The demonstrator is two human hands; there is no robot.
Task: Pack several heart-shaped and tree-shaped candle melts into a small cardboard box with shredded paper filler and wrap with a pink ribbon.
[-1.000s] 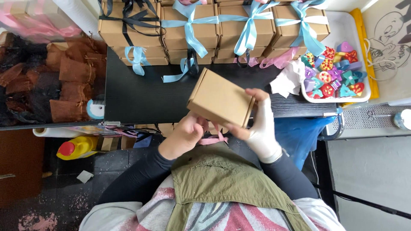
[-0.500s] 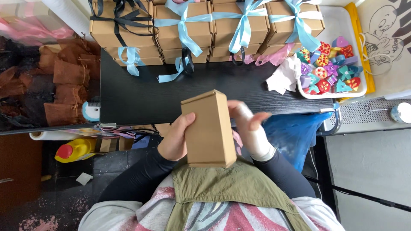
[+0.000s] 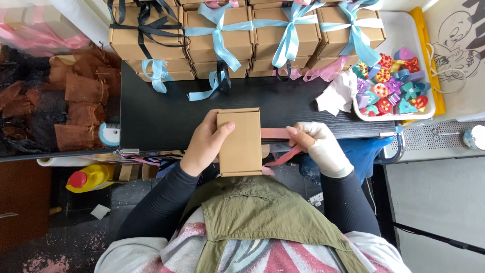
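Several brown organza pouches point(image 3: 76, 108) are piled at far left, beside the black desk point(image 3: 161, 119). A tape roll point(image 3: 108, 134) is seen at the desk's left edge; a yellow bottle with red cap point(image 3: 91, 178) lies on the floor below. The plain cardboard box point(image 3: 240, 141) is held at the desk's near edge, gripped by the left hand point(image 3: 204, 144), thumb on top, fingers wrapped round the left side. A pink ribbon point(image 3: 277, 133) is run out from under the box to the right and is pinched by the gloved right hand point(image 3: 318, 144), closed on it. Stacked boxes tied with blue and black ribbons point(image 3: 242, 38) are lined along the far edge. A white tray of coloured shapes point(image 3: 391, 83) sits at right, crumpled white paper point(image 3: 336, 96) just beside it.
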